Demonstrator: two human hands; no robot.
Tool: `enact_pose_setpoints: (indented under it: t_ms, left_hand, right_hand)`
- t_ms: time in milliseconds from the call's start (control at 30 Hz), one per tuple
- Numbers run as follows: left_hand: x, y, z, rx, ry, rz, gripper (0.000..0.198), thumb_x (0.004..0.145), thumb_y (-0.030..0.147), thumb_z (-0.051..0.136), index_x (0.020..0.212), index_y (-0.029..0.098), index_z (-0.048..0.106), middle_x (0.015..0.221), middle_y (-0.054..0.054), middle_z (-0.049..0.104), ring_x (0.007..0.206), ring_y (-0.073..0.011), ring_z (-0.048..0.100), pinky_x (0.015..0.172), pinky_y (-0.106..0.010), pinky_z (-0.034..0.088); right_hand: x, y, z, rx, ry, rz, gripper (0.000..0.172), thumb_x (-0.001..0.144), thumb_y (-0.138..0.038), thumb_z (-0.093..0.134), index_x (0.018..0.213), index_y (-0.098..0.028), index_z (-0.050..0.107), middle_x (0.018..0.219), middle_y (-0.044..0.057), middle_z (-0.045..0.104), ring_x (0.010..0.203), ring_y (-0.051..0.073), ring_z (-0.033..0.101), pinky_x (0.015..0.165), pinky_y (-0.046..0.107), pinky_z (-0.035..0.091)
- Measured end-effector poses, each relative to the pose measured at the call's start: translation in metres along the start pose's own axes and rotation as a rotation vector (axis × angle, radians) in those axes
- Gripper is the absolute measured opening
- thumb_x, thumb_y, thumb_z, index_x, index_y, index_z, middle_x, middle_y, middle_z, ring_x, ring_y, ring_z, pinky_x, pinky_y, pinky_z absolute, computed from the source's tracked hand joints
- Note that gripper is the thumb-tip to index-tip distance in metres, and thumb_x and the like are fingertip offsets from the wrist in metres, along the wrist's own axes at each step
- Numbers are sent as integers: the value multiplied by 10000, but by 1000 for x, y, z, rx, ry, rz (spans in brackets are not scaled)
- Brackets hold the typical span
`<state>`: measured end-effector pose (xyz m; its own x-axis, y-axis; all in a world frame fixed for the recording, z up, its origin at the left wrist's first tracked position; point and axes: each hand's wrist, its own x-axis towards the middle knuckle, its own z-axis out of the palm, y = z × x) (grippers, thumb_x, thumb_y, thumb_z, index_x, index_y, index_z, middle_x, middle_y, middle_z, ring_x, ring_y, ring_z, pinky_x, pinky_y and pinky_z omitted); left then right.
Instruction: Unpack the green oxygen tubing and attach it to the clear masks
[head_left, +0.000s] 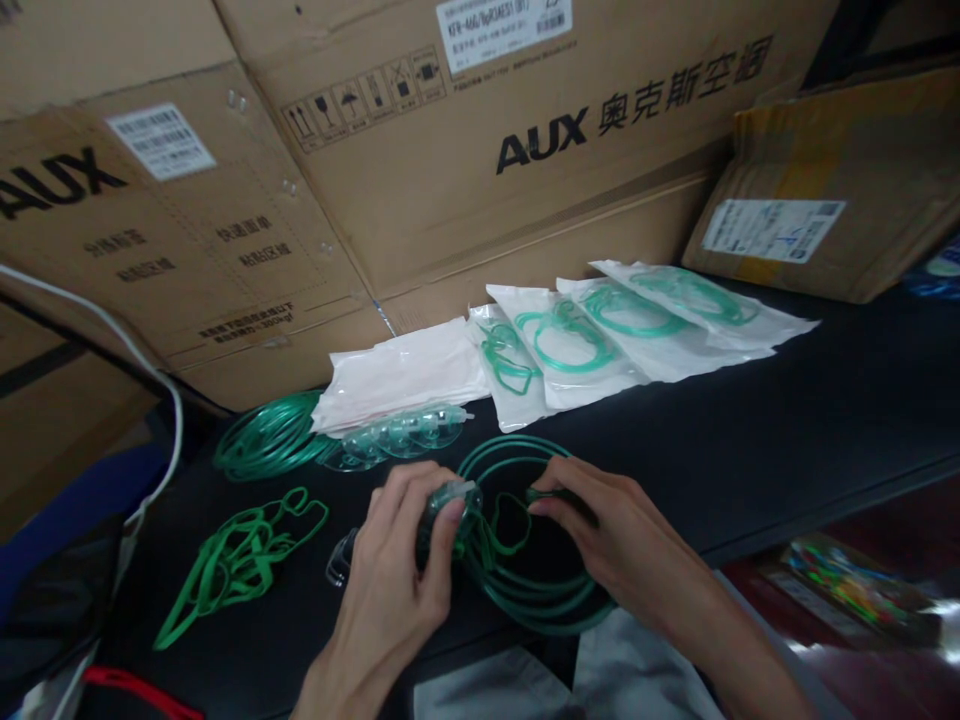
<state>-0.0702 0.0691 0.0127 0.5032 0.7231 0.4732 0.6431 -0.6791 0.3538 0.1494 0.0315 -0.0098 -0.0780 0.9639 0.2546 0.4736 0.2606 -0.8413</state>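
Gripping clear mask in left hand, pinching green strap or tubing in right hand, apparently arranging both, next needing steady hold.

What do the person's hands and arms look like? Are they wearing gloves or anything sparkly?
No gloves! The left hand and right hand are bare, with five-fingered human shapes and no rings I can spot. The wrists and forearms show no watch, bracelet, sleeves or markings. Light grey cloth shows below them.
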Motion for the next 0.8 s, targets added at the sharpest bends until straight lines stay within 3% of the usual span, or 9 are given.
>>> enact_pose_setpoints:
  t_ms: [100,167,333,433,567,667,800]
  left_hand:
    - [-2,-1,-3,-33,32,16,211,995,153,473,1173,232,553,1128,-58,611,1089,-198,582,923,-316,458]
    - [-2,0,-4,-59,93,9,235,999,150,458,1202,229,548,1125,-52,617,1076,-183,590,937,-299,455]
    - [2,-1,-4,-91,215,-171,197,1023,245,447,1134,215,607,1061,-42,656,974,-174,630,848,-270,479]
    - [2,-2,-4,-115,225,-311,227,1015,352,485,1126,213,627,994,-28,694,858,-170,656,747,-253,490]
    - [0,-3,-10,-171,162,-403,306,1014,442,469,1095,216,660,953,-19,720,851,-177,675,757,-250,493]
    - [-4,-5,-16,-176,80,-413,386,1029,476,413,1020,217,699,931,-22,730,858,-191,681,807,-269,492]
    - [-11,-8,-15,-138,-19,-397,449,1043,487,355,1027,223,719,938,-37,737,895,-220,686,843,-318,498]
  right_hand:
    - [-1,1,3,-7,11,-53,71,960,-172,637,963,-240,657,922,-13,678,834,143,634,774,238,471]
    - [-1,1,5,-18,20,-84,126,948,-165,653,1032,-252,688,1001,3,696,916,156,648,831,249,487]
    - [1,2,10,-91,167,-183,265,923,-147,672,1165,-252,685,1157,36,672,1058,182,627,929,284,504]
    - [0,5,12,-331,341,-187,332,903,-195,700,1226,-248,647,1214,65,638,1109,249,591,936,383,498]
    - [-5,13,9,-702,470,-30,439,834,-361,780,1189,-163,614,1076,114,653,985,330,593,758,434,477]
    - [-9,20,6,-859,458,11,317,830,-383,771,1006,-163,625,926,98,641,877,316,596,679,403,429]
    - [-8,29,6,-961,418,6,51,888,-217,649,898,-191,607,883,82,639,835,287,601,685,387,389]
